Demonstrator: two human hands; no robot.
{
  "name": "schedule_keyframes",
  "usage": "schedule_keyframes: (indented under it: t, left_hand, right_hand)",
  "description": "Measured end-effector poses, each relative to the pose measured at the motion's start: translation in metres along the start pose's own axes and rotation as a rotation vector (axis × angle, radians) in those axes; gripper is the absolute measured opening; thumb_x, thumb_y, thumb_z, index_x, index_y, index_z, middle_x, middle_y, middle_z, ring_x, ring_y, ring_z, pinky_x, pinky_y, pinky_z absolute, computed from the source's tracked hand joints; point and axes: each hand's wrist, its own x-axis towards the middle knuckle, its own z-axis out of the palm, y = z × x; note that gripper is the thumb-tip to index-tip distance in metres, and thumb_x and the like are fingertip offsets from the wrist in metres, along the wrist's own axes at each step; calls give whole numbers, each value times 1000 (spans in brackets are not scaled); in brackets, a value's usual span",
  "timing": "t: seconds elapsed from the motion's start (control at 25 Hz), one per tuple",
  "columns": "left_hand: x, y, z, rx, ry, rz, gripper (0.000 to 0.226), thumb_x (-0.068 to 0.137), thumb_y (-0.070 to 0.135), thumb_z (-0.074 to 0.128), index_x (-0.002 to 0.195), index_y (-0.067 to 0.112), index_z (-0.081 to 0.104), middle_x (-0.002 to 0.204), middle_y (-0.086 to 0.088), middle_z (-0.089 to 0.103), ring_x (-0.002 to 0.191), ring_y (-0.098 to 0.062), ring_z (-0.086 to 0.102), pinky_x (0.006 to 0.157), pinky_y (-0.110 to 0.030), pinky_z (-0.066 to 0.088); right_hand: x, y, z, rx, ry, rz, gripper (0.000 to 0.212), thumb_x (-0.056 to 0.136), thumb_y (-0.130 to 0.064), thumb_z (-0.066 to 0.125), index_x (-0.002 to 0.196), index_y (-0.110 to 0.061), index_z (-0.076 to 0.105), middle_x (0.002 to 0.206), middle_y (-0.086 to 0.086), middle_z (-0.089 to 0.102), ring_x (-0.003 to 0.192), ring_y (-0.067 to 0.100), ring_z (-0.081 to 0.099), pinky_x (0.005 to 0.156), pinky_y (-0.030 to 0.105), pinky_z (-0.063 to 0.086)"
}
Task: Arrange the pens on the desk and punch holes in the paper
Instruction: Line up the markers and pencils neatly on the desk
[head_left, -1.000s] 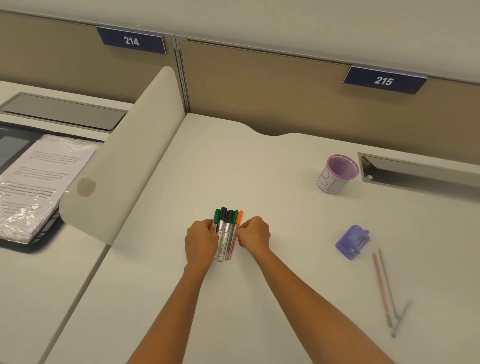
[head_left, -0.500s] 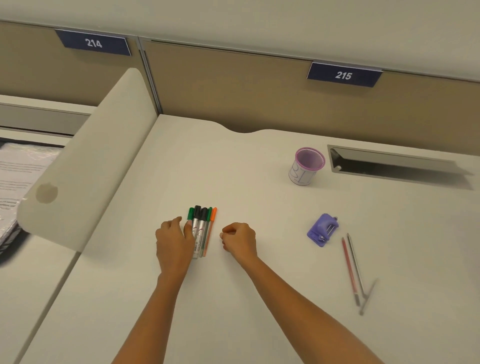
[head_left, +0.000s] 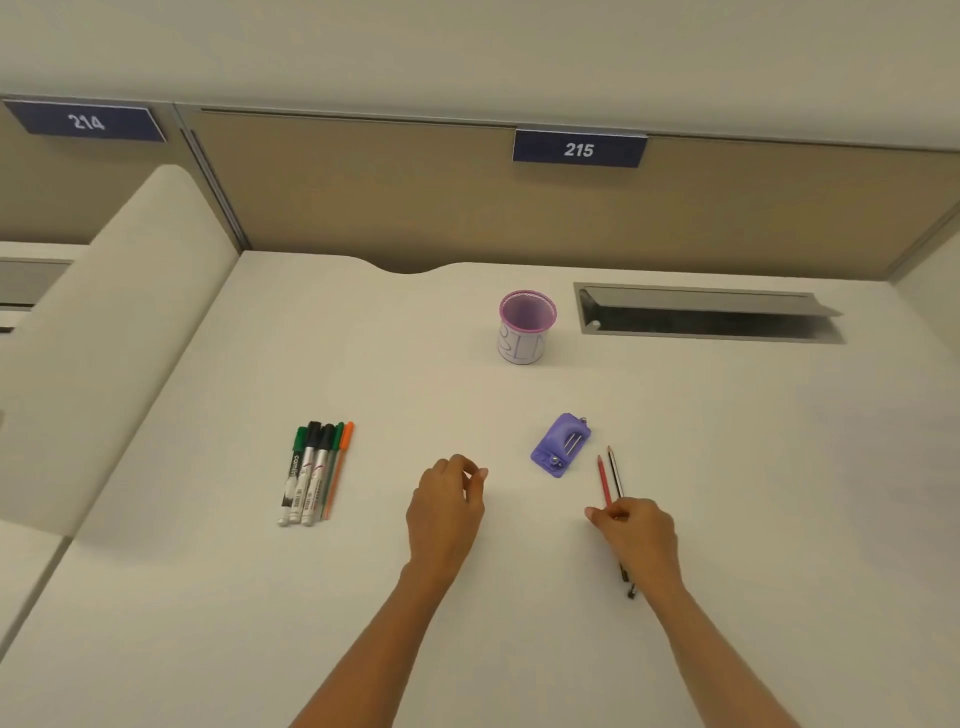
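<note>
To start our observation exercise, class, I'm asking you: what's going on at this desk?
A person is sorting writing tools on a white desk. Five pens lie side by side in a neat row at the left, untouched. The right hand pinches the pencils, one red and one black, which lie just right of the purple hole punch. The left hand hovers loosely curled, holding nothing, between pens and punch. A purple mesh cup stands farther back. No paper is in view.
</note>
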Motion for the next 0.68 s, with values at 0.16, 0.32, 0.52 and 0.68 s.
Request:
schedule_keyframes:
  t: [0.16,0.32,0.52,0.68]
  left_hand:
    - [-20,40,45,40,-244,-19,29,90,47,52,92,20,64,90,6,70,81,-17,63,67,-30,49]
    - [-33,75,77,158,-342,13,37,86,56,54,93,21,64,90,4,70,80,-16,63,64,-27,45]
    - [-39,102,102,228,-363,-28,41,82,57,58,96,19,61,94,3,69,85,-20,64,70,-30,48]
    - [-37,113,115,157,-320,-109,31,87,43,59,104,17,62,102,0,69,93,-22,65,76,-31,50]
  right_hand:
    - [15,44,-38,-126,56,135,49,76,-44,73,48,-16,45,47,-1,47,46,20,45,45,24,32]
    - [22,53,-43,-175,-76,160,44,74,-49,73,66,-9,60,70,9,68,62,26,63,55,27,45]
    - [34,41,-44,-193,-155,83,25,77,-31,70,70,-9,62,76,12,73,70,29,71,64,32,57]
    - [52,28,-46,-195,-141,0,23,81,-26,65,69,-9,56,71,9,64,66,26,62,58,27,46]
